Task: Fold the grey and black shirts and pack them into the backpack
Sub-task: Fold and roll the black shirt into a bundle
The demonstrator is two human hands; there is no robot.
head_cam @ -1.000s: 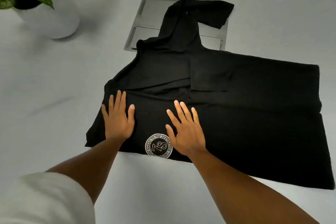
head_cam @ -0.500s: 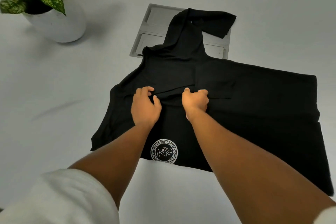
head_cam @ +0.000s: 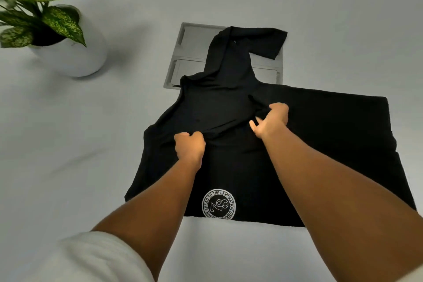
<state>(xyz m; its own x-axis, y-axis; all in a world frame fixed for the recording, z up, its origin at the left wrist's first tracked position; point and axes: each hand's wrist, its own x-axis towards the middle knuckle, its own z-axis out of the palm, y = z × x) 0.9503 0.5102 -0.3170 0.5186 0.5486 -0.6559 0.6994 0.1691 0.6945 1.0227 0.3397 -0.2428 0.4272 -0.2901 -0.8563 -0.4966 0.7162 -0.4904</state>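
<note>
Pale grey table (head_cam: 68,144) fills the view, with the black shirt (head_cam: 320,144) spread across its middle, one sleeve lying over a grey recessed panel (head_cam: 194,41). Both bare forearms reach forward over the shirt's near half. Left hand (head_cam: 190,146) is curled, gripping a fold of the cloth. Right hand (head_cam: 272,121), farther up and turned slightly outward, pinches another bunch of it. A potted plant (head_cam: 57,36) stands far left.

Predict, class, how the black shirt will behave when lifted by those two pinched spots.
The black shirt will probably sag: it bunches where the left hand and right hand pinch it. Its twisted sleeve suggests floppiness. It looks light and unlikely to slip.
</note>
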